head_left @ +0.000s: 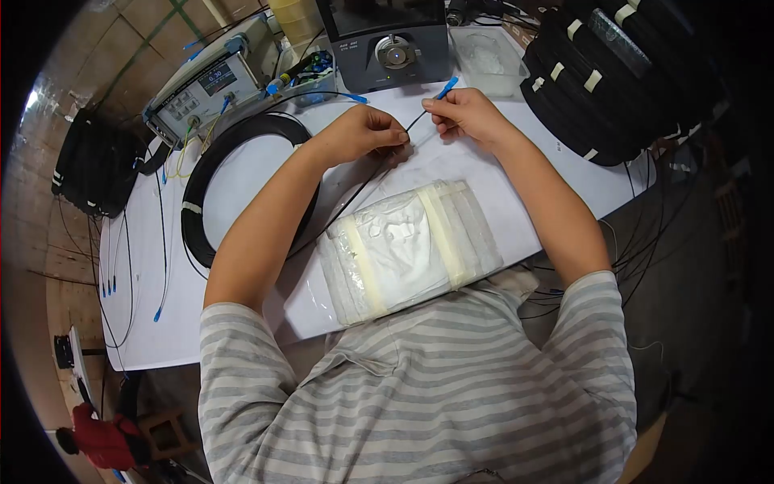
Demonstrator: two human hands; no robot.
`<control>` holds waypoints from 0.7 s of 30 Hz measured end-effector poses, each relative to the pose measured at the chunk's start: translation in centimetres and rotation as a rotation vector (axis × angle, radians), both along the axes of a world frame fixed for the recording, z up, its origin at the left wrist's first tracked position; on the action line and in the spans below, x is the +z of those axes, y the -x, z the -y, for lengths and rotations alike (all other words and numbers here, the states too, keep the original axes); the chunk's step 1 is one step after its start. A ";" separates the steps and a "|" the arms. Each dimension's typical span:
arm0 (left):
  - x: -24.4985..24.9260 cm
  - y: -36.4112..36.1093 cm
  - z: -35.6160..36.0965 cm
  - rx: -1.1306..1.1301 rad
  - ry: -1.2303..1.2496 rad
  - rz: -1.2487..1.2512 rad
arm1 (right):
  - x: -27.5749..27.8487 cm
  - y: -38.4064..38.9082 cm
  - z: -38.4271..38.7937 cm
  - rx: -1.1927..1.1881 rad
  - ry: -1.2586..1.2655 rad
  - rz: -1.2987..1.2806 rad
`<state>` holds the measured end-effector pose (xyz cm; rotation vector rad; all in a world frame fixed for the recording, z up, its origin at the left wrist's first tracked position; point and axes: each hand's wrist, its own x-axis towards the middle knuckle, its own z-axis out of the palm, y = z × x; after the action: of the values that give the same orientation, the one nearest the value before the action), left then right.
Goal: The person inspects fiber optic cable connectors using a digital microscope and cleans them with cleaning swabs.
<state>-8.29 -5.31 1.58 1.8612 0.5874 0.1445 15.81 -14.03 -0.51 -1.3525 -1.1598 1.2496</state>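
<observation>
My right hand (468, 117) pinches a black fibre-optic cable just behind its blue connector (448, 87), which points up and away. My left hand (367, 133) is closed on the same black cable (417, 122) a short way further back, with its thumb and forefinger together. From there the cable runs down to the left towards a large black cable coil (192, 222) lying on the table. Beyond my left hand, a second blue connector (355, 98) lies at the end of another black lead. Below both hands sits a white pad wrapped in plastic and tape (403, 242).
A dark device with a screen and round port (395, 55) stands at the back, beside a clear plastic tub (488, 60). A tester with a small display (208, 93) is back left. Stacked black coils (580, 89) fill the right; more coils (95, 165) stand left. A person in red (101, 436) is lower left.
</observation>
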 end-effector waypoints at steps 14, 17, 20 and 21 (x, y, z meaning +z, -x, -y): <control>0.9 2.0 -1.1 -0.130 0.275 -0.095 | -0.3 0.3 -0.6 -0.191 -0.167 -0.154; 1.2 2.2 -0.5 -0.177 0.290 -0.094 | -0.2 0.9 0.3 0.076 -0.102 -0.159; 1.3 2.4 0.0 -0.224 0.330 -0.073 | -0.1 2.3 0.8 0.191 -0.076 -0.085; 1.0 2.6 -0.2 -0.227 0.343 -0.039 | 0.0 2.7 0.9 0.234 -0.071 -0.067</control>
<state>-10.88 -5.16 2.62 1.5838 0.3948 -0.1362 13.12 -14.93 -0.50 -1.1384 -1.3307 1.3947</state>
